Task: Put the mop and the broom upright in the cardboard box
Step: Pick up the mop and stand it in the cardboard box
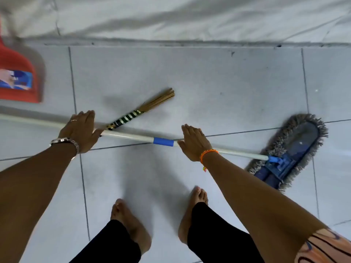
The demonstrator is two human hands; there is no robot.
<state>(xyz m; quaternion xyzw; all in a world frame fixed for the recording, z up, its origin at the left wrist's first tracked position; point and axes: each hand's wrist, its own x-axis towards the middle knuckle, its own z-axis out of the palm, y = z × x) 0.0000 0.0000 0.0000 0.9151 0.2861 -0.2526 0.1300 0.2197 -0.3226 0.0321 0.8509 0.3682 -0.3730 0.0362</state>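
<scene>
The mop lies flat on the tiled floor: a long white pole [131,136] with a blue band [163,141] runs left to right and ends in a blue head with grey fringe [292,150] at the right. A stick broom [144,109], a brown bundle wrapped in dark and gold tape, lies slantwise, its lower end meeting the pole by my left hand. My left hand [81,130] hovers flat over the pole, fingers stretched out. My right hand [193,143] is spread over the pole just right of the blue band. Neither hand grips anything. No cardboard box is in view.
A red dustpan [17,73] with a blue label lies at the far left. A wall foot and pale sheet [171,19] run along the top. My two bare feet [131,223] stand on the tiles just below the pole.
</scene>
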